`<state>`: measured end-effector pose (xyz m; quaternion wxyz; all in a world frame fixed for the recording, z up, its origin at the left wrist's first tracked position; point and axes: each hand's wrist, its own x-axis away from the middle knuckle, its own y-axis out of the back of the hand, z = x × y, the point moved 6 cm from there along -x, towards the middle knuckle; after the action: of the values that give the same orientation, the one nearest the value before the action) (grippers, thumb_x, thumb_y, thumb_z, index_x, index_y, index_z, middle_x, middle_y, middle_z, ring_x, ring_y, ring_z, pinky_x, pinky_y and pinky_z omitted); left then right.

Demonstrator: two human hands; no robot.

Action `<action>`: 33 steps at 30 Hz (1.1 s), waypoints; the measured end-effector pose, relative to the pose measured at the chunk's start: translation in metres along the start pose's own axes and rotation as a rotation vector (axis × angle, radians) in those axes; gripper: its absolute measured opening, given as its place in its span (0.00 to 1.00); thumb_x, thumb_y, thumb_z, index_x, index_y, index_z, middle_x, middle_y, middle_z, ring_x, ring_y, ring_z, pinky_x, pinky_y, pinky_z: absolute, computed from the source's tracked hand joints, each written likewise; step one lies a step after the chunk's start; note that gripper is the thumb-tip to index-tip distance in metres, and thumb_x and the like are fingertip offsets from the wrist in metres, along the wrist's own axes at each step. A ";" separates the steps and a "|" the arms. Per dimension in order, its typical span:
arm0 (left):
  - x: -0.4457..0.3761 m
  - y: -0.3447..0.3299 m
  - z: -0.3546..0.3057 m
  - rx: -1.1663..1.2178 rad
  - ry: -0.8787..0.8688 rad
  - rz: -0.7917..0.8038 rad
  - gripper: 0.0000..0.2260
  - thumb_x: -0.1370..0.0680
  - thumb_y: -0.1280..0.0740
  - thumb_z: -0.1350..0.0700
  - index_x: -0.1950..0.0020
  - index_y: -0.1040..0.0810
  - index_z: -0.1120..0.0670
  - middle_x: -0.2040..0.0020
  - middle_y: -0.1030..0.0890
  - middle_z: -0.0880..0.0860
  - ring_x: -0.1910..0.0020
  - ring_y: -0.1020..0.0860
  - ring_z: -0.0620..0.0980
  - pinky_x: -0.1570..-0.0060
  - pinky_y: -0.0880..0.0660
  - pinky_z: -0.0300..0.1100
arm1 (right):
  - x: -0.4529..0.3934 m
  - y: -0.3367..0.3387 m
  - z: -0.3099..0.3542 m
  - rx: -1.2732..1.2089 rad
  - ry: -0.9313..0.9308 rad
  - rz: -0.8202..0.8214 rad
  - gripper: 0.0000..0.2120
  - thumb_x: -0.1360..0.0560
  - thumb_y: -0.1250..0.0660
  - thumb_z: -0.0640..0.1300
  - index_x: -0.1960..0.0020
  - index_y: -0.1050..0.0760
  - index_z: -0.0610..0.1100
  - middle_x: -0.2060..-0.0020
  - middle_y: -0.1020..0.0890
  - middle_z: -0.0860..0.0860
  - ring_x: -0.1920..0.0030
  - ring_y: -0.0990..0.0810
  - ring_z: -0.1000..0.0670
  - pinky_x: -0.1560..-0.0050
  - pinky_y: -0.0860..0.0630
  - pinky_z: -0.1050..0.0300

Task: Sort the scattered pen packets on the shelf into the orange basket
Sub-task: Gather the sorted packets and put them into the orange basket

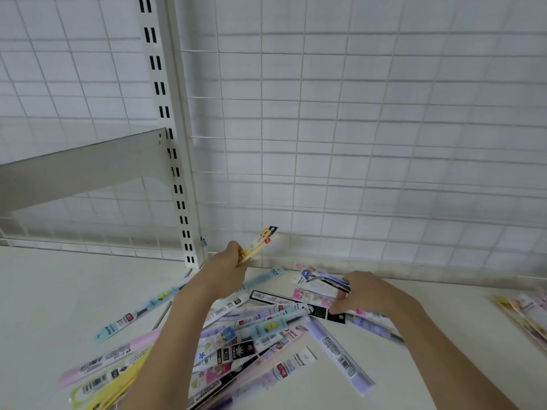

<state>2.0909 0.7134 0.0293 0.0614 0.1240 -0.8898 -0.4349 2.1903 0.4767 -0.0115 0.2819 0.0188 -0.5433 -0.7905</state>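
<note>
Head view: left hand (226,269) raised above pale shelf surface (59,291), fingers curled, pinching a yellow-orange pen packet (260,242) by its near end, packet tilted up toward far white wire-grid back panel (355,128). Right hand (365,292) low over the pile, fingers curled round a small bunch of blue, white and black pen packets (324,281), just above the heap. Loose heap of flat pen packets, pink, blue, lilac, yellow, black (266,329), spread across near-centre shelf, overlapping, under both forearms. Few more pastel packets (527,315) at far right edge, well apart. White slotted upright post (165,113) left of centre. Orange basket out of view.
</note>
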 end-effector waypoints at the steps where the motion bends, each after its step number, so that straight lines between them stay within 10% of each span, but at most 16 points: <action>1: 0.003 0.000 0.002 0.024 0.024 0.005 0.11 0.19 0.44 0.49 0.57 0.37 0.54 0.67 0.32 0.50 0.71 0.34 0.46 0.72 0.37 0.38 | 0.000 -0.003 0.000 -0.010 0.004 0.010 0.15 0.36 0.26 0.53 0.67 0.30 0.47 0.73 0.27 0.53 0.71 0.29 0.53 0.68 0.36 0.60; 12: 0.014 0.012 0.042 -0.207 0.151 -0.099 0.12 0.21 0.39 0.50 0.63 0.32 0.53 0.67 0.29 0.49 0.66 0.30 0.49 0.67 0.36 0.40 | -0.008 0.019 0.002 0.072 -0.001 -0.141 0.11 0.20 0.43 0.49 0.60 0.33 0.47 0.65 0.20 0.53 0.65 0.23 0.51 0.63 0.29 0.57; 20: 0.027 0.016 0.050 -0.241 0.192 -0.112 0.12 0.21 0.41 0.51 0.64 0.32 0.53 0.66 0.30 0.50 0.66 0.31 0.49 0.69 0.36 0.39 | -0.020 -0.001 0.009 0.150 -0.052 -0.224 0.23 0.32 0.37 0.69 0.62 0.33 0.49 0.66 0.26 0.54 0.62 0.25 0.49 0.63 0.31 0.57; 33: 0.028 0.020 0.057 -0.272 0.196 -0.102 0.12 0.20 0.41 0.51 0.63 0.32 0.53 0.66 0.29 0.50 0.69 0.31 0.47 0.70 0.35 0.38 | -0.027 -0.012 0.064 0.175 -0.003 -0.358 0.17 0.23 0.39 0.57 0.46 0.24 0.44 0.56 0.19 0.48 0.57 0.22 0.47 0.62 0.29 0.58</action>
<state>2.0480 0.7603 0.0103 0.1422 0.2013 -0.8051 -0.5396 2.1859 0.5468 -0.0034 0.1334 0.1383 -0.5983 -0.7779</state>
